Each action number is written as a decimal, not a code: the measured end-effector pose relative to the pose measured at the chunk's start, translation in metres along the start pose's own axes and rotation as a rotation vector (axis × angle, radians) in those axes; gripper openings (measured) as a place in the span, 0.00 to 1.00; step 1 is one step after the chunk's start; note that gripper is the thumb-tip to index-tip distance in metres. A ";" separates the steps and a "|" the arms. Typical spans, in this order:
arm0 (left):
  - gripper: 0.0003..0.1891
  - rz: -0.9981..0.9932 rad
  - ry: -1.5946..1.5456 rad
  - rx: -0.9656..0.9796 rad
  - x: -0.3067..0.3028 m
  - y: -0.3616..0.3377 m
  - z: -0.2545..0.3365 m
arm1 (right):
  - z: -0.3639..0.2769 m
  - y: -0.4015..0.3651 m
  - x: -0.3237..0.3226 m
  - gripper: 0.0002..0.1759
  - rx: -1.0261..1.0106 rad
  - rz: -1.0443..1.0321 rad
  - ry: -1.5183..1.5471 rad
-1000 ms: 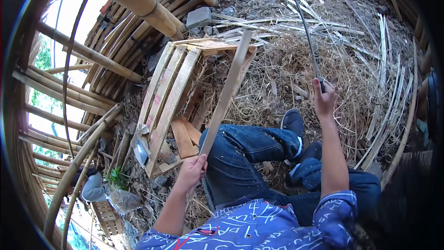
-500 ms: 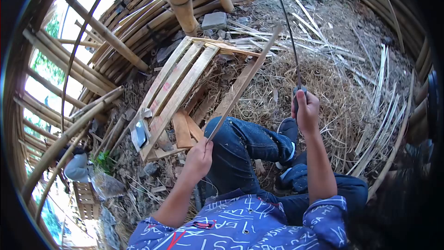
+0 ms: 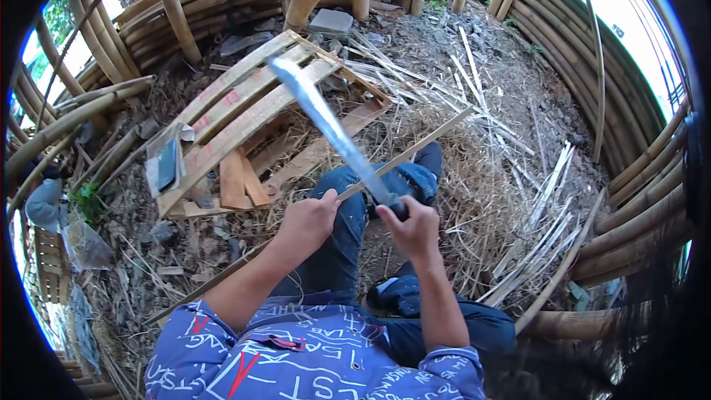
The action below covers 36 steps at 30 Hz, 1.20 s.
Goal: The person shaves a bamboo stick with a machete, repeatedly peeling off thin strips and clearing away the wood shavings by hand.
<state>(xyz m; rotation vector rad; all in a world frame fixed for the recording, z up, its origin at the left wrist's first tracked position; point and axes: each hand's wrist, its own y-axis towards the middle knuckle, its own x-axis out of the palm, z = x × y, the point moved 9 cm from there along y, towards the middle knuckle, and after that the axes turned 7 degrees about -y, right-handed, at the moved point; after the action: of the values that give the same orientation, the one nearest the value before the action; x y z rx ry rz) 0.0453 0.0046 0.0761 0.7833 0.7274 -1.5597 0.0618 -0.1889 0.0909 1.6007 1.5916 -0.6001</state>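
My left hand (image 3: pixel 306 222) is closed around a long thin bamboo strip (image 3: pixel 433 133), which slants up to the right past my knee and trails behind under my forearm. A machete with a long shiny blade (image 3: pixel 326 122) is in my right hand (image 3: pixel 415 230), its dark handle wrapped by my fingers. The blade points up and left and crosses over the strip near its handle end. Both hands are close together above my bent leg. Beyond the blade lies a wooden slatted crate (image 3: pixel 229 115) with a dark phone (image 3: pixel 169 165) on its left end.
Bamboo shavings (image 3: pixel 474 207) cover the ground at my right, with a pile of split strips (image 3: pixel 544 215) beside them. A grey block (image 3: pixel 331 22) sits near the bamboo posts. Bamboo pole walls (image 3: pixel 563 67) surround the area, and a plastic bag (image 3: pixel 87 244) lies at the left.
My right hand has come down and left, swinging the machete from upright to slanting left across the strip. The strip now slopes less steeply, and the view has shifted to the right.
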 end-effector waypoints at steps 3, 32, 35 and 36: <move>0.11 0.036 -0.085 0.112 0.000 0.001 -0.001 | 0.004 0.005 0.017 0.30 0.016 -0.066 -0.091; 0.08 -0.101 -0.137 0.056 0.017 0.012 -0.010 | 0.017 0.025 0.014 0.33 -0.051 -0.122 -0.321; 0.08 -0.097 -0.165 0.055 0.012 0.009 -0.008 | 0.071 0.038 -0.003 0.32 0.187 -0.148 -0.298; 0.09 -0.095 -0.174 0.058 0.010 0.009 -0.007 | 0.086 0.043 -0.015 0.31 0.261 -0.124 -0.290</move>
<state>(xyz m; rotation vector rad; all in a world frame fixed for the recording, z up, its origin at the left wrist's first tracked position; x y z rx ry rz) 0.0539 0.0027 0.0636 0.6535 0.6009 -1.7180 0.1187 -0.2619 0.0613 1.5217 1.4460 -1.0929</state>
